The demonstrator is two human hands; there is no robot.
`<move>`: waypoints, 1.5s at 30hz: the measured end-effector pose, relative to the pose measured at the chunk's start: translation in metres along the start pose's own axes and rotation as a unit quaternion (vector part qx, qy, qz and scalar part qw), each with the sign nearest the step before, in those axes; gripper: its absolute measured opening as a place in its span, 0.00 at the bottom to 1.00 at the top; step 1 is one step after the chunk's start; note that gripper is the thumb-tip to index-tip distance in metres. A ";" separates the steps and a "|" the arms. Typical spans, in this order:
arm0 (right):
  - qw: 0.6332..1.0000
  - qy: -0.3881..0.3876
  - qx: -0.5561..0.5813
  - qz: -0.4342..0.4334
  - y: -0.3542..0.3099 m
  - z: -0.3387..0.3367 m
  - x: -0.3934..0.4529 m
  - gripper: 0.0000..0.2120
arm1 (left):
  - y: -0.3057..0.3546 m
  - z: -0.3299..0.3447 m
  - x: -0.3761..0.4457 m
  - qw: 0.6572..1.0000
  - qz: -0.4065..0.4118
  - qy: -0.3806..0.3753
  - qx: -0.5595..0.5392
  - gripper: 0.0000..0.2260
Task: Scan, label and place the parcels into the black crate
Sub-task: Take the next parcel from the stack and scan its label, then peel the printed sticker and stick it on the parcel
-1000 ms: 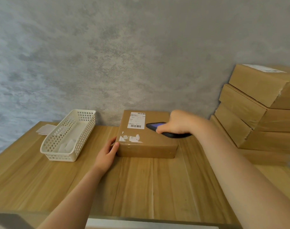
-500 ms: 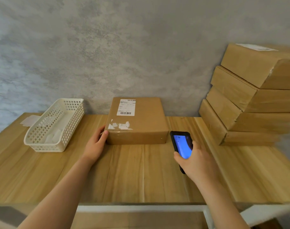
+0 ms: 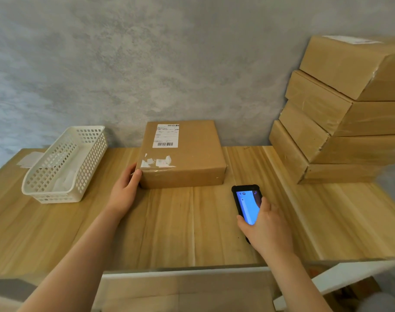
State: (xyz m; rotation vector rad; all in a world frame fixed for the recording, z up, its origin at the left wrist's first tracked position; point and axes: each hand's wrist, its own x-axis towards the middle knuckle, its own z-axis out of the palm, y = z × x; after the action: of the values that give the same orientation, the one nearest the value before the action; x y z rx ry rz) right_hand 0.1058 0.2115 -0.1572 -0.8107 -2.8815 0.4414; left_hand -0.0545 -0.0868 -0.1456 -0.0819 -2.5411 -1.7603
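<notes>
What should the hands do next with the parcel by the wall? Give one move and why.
Probably set the scanner down on the table and reach for a label. The right hand holds it, screen lit, low over the wood, away from the parcel and its barcode. The left hand touches the parcel's near left corner, steadying it. Slips that may be labels lie in the white basket.

The left hand rests against the parcel's near-left corner; right of the parcel, the right hand grips a scanner.
</notes>
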 end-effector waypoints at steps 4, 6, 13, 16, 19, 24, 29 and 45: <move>1.000 -0.016 -0.021 -0.007 -0.004 -0.006 0.002 0.41 | -0.003 -0.001 0.001 1.000 0.012 0.003 0.010 0.20; 1.000 -0.007 -0.016 -0.014 -0.014 -0.013 0.003 0.42 | -0.007 -0.002 0.002 1.000 0.031 -0.006 0.001 0.22; 0.975 0.130 0.064 -0.167 -0.109 -0.045 0.005 0.20 | -0.012 -0.030 0.006 0.991 0.126 0.004 0.050 0.18; 0.966 0.100 0.070 -0.229 -0.163 -0.045 0.005 0.17 | 0.000 -0.068 0.015 0.980 0.174 0.009 0.100 0.15; 0.956 0.023 0.050 -0.289 -0.217 -0.031 0.003 0.18 | 0.004 -0.119 0.031 0.973 0.189 0.035 0.125 0.11; 0.941 -0.040 0.052 -0.331 -0.295 0.005 -0.002 0.19 | -0.014 -0.212 0.065 0.974 0.136 0.082 0.159 0.08; 0.935 -0.075 0.061 -0.340 -0.358 0.046 -0.008 0.20 | -0.072 -0.281 0.102 0.977 0.071 0.063 0.192 0.08; 0.922 -0.055 0.182 -0.337 -0.396 0.103 -0.036 0.20 | -0.146 -0.300 0.165 0.861 0.130 -0.023 0.491 0.14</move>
State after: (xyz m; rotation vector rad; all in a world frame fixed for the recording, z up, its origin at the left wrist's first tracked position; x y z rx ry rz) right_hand -0.0780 -0.1551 -0.1347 0.2731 -2.7905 0.8960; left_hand -0.2261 -0.4167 -0.1653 -0.3888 -2.9275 -0.2471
